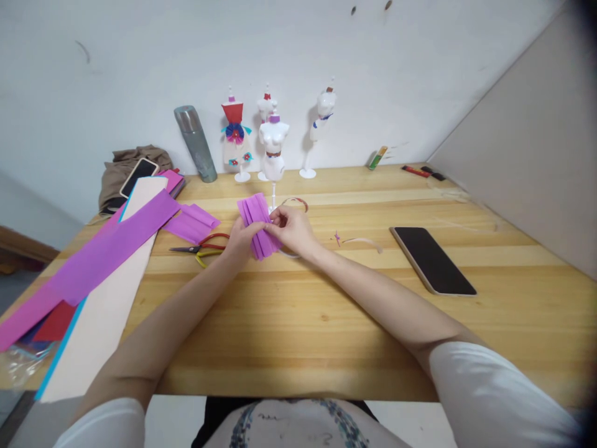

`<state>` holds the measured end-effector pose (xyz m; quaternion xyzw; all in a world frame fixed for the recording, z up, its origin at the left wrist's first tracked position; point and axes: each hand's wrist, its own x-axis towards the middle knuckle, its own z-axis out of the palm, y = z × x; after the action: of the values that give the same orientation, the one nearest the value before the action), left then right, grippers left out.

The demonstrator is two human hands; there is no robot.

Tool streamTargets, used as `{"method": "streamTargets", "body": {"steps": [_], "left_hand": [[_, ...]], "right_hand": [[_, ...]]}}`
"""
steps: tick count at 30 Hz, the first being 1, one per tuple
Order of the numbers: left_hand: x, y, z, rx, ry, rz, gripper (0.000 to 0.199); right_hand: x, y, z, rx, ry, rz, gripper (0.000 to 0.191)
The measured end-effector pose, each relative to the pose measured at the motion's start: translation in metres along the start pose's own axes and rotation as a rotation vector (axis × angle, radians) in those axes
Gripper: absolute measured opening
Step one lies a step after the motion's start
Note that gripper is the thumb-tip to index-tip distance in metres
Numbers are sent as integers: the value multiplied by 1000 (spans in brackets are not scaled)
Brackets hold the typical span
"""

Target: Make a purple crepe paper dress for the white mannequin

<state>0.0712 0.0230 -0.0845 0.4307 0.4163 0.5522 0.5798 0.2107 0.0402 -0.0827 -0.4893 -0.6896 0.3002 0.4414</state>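
A pleated piece of purple paper (pixel 255 214) is held upright between both hands over the middle of the table. My left hand (pixel 242 239) grips its left side, thumb across the folds. The fingers of my right hand (pixel 291 229) pinch its right edge. Just behind the hands stands a small white mannequin (pixel 273 138) with a purple neck band and a brown waist band. Scissors (pixel 198 249) with red and yellow handles lie left of my left hand. Another purple paper piece (pixel 192 223) rests behind them.
Long purple (pixel 116 255) and white paper strips (pixel 109 311) cover the table's left side. A flask (pixel 196 144), a dressed mannequin (pixel 236 134) and more mannequins stand by the wall. A phone (pixel 433 260) lies at right, a glue stick (pixel 377 158) at the back.
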Motion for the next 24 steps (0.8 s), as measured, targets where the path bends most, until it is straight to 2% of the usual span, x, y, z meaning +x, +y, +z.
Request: {"method": "streamTargets", "body": {"steps": [10, 19, 24], "left_hand": [[0, 2, 2, -47, 4, -40, 23], [0, -2, 2, -42, -20, -5, 26], [-1, -2, 3, -11, -45, -1, 21]], "right_hand": [[-2, -1, 0, -82, -11, 11, 10], [-4, 5, 3, -193, -27, -77, 12], [-5, 4, 2, -232, -27, -65, 12]]}}
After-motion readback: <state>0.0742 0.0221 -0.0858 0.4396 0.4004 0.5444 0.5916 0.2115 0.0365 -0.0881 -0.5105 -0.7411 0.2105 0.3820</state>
